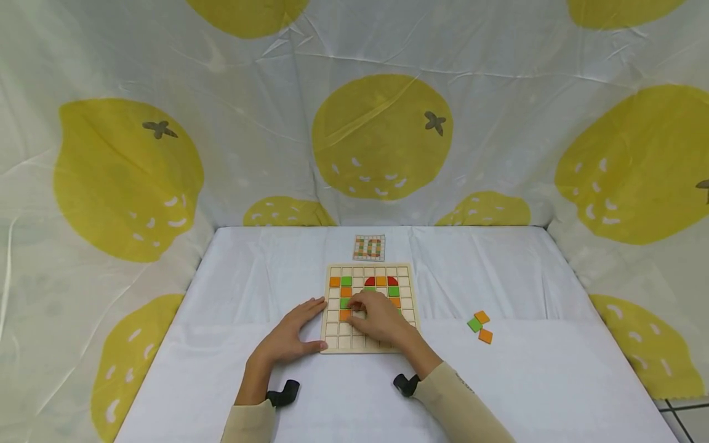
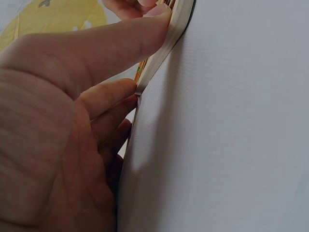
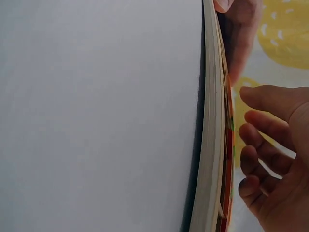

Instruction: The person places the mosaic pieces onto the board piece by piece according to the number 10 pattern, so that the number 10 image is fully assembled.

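A square wooden grid board (image 1: 338, 341) lies on the white cloth, with orange, green and red tiles in some of its cells. My left hand (image 1: 289, 333) touches the board's left edge with its thumb and fingertips, fingers spread; the left wrist view shows the thumb (image 2: 120, 41) against the rim. Over the middle of the board is my right hand (image 1: 381, 317), hiding several cells. In the right wrist view its fingers (image 3: 263, 140) are loosely bent, apart from the board, and no tile shows between them. Beyond the board lies a small pattern card (image 1: 369, 248) with a coloured grid design.
To the right of the board lie a loose green tile (image 1: 474, 325) and two orange tiles, one an orange tile (image 1: 485, 336) nearer me. A lemon-print cloth (image 1: 382, 135) hangs behind and along both sides of the table (image 1: 526, 381).
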A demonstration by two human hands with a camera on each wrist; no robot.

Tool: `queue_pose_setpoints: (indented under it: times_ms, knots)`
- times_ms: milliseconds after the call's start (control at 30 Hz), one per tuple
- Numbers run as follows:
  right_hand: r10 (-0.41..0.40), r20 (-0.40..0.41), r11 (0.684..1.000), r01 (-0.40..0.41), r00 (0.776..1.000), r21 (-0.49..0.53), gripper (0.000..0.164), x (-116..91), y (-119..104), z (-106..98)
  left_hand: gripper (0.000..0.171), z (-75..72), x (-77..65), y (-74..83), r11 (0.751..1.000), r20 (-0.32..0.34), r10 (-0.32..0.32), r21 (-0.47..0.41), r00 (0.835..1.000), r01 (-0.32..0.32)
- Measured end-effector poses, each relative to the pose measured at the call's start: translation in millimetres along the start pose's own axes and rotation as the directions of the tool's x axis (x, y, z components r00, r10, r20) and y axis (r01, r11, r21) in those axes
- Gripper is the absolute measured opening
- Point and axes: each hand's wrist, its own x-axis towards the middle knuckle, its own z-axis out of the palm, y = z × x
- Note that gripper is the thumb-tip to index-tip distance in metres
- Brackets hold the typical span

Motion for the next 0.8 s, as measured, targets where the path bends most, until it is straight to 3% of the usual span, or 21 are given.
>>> queue_pose_setpoints:
  times_ms: [400, 800]
  knots:
    - [0.057, -0.126, 0.998, -0.054, 0.990, 0.027, 0.027, -27, 27, -40, 0.089, 0.3, -0.2, -2.3, 1.000, -0.002, -0.005, 0.002, 1.000, 0.005]
    - [0.122, -0.215, 0.988, -0.138, 0.969, -0.062, 0.028, -76, 57, -80, 0.090, 1.5, -0.3, -4.4, 1.000, -0.009, 0.009, 0.002, 1.000, -0.009]
